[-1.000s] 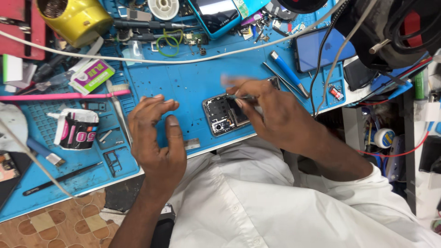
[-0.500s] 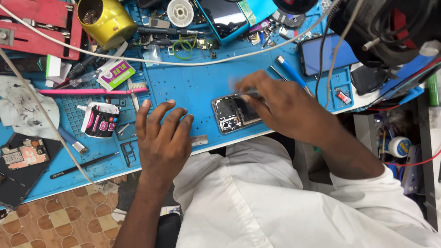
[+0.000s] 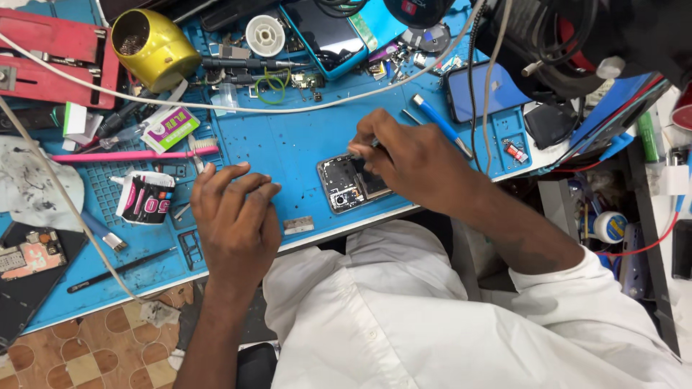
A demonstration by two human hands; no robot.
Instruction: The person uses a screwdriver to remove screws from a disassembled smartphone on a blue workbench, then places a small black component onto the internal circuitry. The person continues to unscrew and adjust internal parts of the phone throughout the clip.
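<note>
Right hand [image 3: 418, 162] is pinching a thin tool, its tip touching the opened phone [image 3: 349, 184] lying just under its fingers on the blue mat [image 3: 288, 144]; left hand [image 3: 234, 216] is resting flat and released beside it, a small tub [image 3: 146, 198] lying tipped just left, contents unclear

Cluttered blue workbench mat [image 3: 288, 144] (evenly lit) above brown patterned floor tiles [image 3: 79, 353]

Cluttered blue work mat [image 3: 288, 151] with opened phone [image 3: 346, 184]
</note>
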